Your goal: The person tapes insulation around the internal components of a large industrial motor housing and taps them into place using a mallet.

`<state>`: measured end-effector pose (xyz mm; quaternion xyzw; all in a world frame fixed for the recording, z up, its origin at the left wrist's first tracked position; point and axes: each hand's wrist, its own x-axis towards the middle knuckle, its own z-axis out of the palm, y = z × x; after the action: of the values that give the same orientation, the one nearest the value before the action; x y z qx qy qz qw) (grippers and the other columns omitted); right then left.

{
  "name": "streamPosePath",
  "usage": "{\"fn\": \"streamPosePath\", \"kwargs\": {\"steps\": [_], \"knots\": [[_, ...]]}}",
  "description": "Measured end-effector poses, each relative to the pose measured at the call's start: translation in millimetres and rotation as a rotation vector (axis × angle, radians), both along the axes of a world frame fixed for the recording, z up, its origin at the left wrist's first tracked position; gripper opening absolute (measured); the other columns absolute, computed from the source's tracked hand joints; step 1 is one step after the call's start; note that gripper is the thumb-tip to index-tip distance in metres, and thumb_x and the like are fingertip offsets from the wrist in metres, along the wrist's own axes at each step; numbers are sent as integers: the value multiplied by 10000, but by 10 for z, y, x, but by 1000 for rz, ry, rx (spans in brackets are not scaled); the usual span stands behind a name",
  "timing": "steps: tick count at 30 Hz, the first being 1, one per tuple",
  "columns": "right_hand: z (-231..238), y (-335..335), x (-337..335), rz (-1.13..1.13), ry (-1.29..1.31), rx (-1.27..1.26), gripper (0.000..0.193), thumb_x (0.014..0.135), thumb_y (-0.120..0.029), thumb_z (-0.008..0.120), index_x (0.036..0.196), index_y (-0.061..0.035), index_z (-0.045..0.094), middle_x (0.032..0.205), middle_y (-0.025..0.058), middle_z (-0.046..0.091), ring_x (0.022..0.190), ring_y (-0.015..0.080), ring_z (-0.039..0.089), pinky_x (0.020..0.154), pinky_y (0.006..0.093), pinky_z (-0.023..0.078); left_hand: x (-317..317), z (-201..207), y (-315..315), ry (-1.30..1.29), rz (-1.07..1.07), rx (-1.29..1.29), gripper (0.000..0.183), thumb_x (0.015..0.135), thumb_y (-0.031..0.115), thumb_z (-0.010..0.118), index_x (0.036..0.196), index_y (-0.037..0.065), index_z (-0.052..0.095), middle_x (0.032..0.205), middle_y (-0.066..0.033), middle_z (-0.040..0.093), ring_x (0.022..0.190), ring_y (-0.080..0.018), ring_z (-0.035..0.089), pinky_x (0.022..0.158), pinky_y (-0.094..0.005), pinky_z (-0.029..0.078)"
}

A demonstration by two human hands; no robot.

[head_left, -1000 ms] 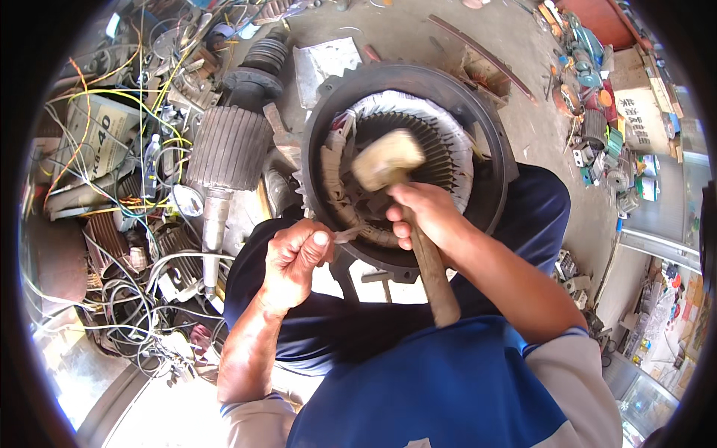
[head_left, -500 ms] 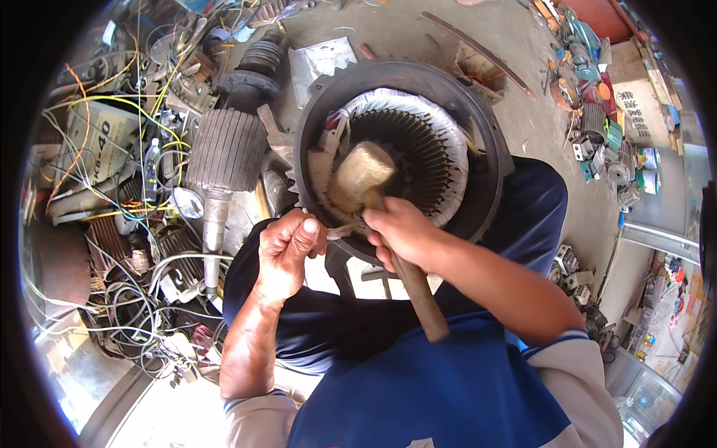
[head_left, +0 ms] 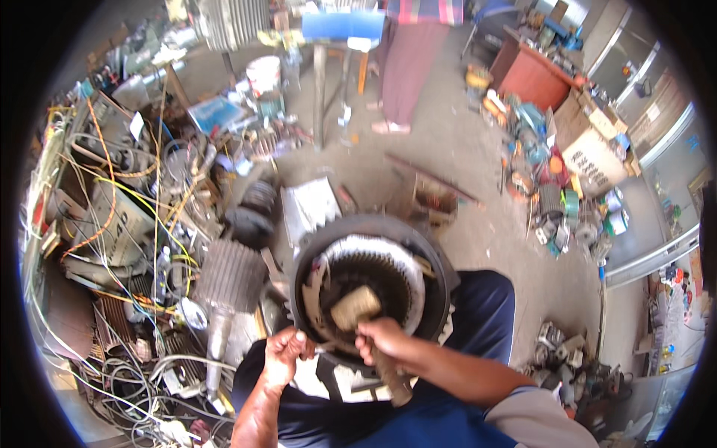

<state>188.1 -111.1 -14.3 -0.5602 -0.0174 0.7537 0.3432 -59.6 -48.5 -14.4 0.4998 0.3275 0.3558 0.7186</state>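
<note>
My right hand (head_left: pixel 382 340) is wrapped round the wooden handle of a mallet (head_left: pixel 355 308), whose pale, blocky head is over the opening of a motor stator. The stator's dark round housing (head_left: pixel 442 306) stands between my knees, with a ring of white-wrapped winding (head_left: pixel 366 245) inside and dark slots within that. Beside the housing's near left rim, my left hand (head_left: pixel 286 352) is closed in a pinch. Something thin sticks out from its fingers toward the rim, too small and blurred to name.
Left of the stator lies a grooved rotor (head_left: pixel 233 278) with its shaft, beside tangled wires (head_left: pixel 142 388) and scrap. A white sheet (head_left: pixel 310 205) and an open box (head_left: pixel 435 198) are beyond the stator. Farther off, a person (head_left: pixel 407 67) stands by a table (head_left: pixel 320 97).
My view has tilted up, so the stator and both hands sit lower in the picture, and the person and table have come in. The mallet stays in my right hand over the stator.
</note>
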Motion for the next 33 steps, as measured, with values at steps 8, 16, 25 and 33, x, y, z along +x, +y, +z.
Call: {"fn": "streamPosePath", "kwargs": {"steps": [8,16,25,33], "knots": [[518,-32,114,298,-284,289,260,1033,-205,607,1240,-54,560,866,69,630,597,151,606,475,335,501,-57,167,-56,128,72,8,456,1055,315,651,697,68,514,614,-51,573,598,-155,589,609,-330,492],[701,-207,809,266,-1243,574,751,948,-278,681,1533,73,368,1305,306,649,1197,398,656,1022,412,509,-18,66,-87,49,94,132,434,1075,249,622,697,78,492,629,-39,554,623,-146,587,628,-309,495],[635,254,1484,448,-1558,268,745,961,-258,642,1604,-80,309,1308,216,666,1204,389,642,1014,483,514,-22,-12,-78,81,137,101,434,1062,289,636,716,70,494,625,-86,558,611,-197,580,693,-371,511],[306,528,1988,126,-1272,411,611,914,-146,693,1473,-8,490,1029,235,734,865,348,733,777,443,598,-55,-58,9,68,188,61,446,1047,288,663,698,73,486,609,-71,540,577,-184,558,635,-354,503]]}}
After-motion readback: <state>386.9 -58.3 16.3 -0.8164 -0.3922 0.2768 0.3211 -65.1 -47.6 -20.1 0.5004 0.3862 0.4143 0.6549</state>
